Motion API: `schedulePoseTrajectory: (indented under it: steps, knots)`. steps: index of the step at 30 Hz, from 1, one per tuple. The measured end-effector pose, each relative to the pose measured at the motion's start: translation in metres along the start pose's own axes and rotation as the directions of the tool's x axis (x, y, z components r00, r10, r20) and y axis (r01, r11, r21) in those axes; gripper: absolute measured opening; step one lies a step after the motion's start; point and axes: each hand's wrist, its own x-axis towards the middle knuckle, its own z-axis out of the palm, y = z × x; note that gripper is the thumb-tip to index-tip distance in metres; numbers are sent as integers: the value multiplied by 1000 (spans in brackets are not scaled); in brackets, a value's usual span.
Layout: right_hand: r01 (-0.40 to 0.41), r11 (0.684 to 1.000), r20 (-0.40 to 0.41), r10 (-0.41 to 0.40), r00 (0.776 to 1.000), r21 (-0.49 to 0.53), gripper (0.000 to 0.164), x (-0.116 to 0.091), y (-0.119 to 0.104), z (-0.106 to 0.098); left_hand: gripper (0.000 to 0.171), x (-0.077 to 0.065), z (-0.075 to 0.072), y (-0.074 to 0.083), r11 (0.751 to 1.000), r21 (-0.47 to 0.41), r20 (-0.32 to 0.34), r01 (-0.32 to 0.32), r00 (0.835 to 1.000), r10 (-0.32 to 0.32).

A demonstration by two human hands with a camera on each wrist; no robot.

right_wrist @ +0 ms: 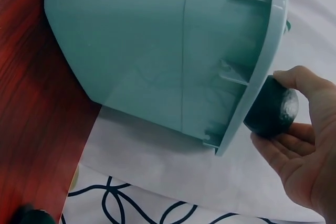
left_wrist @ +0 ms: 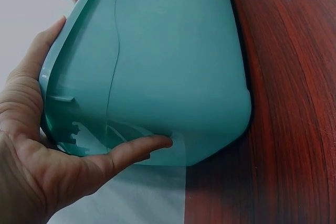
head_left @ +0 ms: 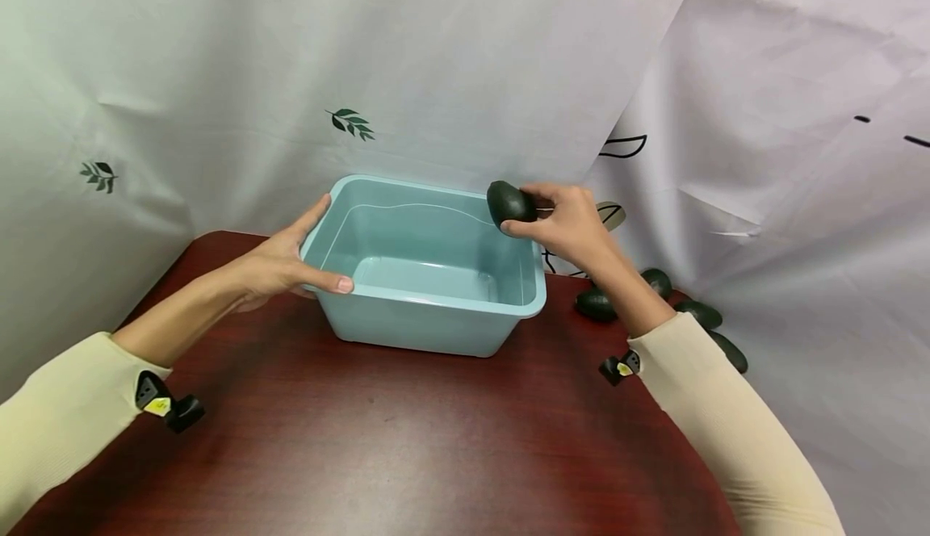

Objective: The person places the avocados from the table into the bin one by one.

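A light blue plastic basin (head_left: 421, 328) stands upright towards the back of the table. My left hand (head_left: 272, 271) rests around its left front corner, fingers and thumb spread fairly straight; the thumb lies along the front rim in the head view. The left wrist view shows the same thumb against the outer wall of the basin (left_wrist: 178, 51). My right hand (head_left: 570, 219) holds a dark green avocado (head_left: 508, 203) between thumb and fingers, over the basin's right back rim. From the right wrist, this avocado (right_wrist: 272, 108) appears beside the rim, partly hidden by it.
Several more avocados (head_left: 699, 313) lie at the table's right edge, partly hidden by the right forearm. The reddish-brown wooden table (head_left: 385, 431) extends in front of the basin. White cloth (head_left: 436, 60) with leaf prints hangs close behind and at the sides.
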Motion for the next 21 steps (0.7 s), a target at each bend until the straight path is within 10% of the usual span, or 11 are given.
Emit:
schedulePoseTrajectory:
  steps: [21]
  knots:
    - [30,992,82,-21,996,-119,71,15,0,25,142,1,-2,-1,1000,20,-4,1,1000,-1]
